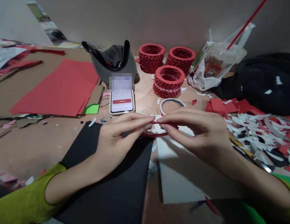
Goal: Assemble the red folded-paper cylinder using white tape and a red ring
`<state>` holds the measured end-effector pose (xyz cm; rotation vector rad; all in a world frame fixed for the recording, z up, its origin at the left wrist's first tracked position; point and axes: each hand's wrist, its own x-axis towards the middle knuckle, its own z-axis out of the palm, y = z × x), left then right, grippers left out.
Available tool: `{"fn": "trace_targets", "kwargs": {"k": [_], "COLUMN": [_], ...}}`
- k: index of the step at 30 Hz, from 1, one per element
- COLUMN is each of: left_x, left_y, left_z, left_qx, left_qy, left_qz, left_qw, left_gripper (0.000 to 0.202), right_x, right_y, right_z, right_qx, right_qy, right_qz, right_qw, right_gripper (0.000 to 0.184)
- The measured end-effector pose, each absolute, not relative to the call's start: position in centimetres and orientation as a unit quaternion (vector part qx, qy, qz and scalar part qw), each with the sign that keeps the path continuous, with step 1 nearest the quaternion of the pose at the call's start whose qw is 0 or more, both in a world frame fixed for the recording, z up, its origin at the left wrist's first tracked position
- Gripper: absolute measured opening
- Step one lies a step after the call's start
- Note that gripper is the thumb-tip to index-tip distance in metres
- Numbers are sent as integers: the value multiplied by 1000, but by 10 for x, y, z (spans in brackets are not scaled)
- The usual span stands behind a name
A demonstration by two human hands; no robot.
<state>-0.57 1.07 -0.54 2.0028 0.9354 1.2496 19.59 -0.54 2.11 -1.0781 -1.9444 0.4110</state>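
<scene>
Black card (112, 189) lies under my left hand (116, 140) — it and my right hand (196, 130) pinch a narrow red paper strip (154, 134) between their fingertips, above white card (179, 177), with a tape roll (173, 100) just beyond.

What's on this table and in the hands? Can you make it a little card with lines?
Left hand: pinching a red paper strip
Right hand: pinching the same strip
Nearby: roll of tape, black card
Farther: three red paper rings, phone, red paper sheets, grey cap
Right side: paper scraps
</scene>
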Motion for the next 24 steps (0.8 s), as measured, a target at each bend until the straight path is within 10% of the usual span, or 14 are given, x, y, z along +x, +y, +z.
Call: {"fn": "trace_targets", "kwargs": {"k": [24], "left_x": [-6], "left_y": [13], "left_z": [-7], "left_qx": [769], "left_qy": [319], "left_qz": [471], "left_qw": [291], "left_gripper": [39], "right_x": [199], "right_y": [-2], "right_z": [23], "right_qx": [-411], "right_qy": [-810], "right_qz": [109], "right_qw": [405], "right_gripper": [15]}}
